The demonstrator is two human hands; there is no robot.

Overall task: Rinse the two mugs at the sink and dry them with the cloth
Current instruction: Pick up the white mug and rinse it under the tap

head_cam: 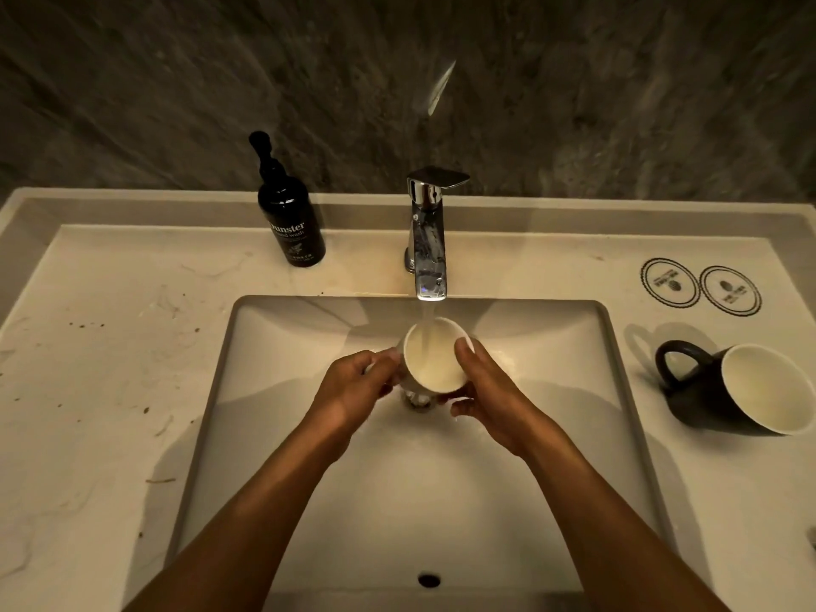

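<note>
A white mug (430,360) is held over the sink basin (273,390), directly under the chrome faucet (427,240), and a stream of water runs into it. My left hand (357,386) grips its left side near the handle. My right hand (490,390) holds its right rim and wall. A second mug (746,390), black outside and white inside, stands on the counter to the right of the basin, its handle pointing left. No cloth is in view.
A dark hand wash bottle (289,214) with a pump stands behind the basin at the left. Two round coasters (700,287) lie at the back right of the counter. The left counter (101,368) shows specks and scratches. A dark stone wall rises behind.
</note>
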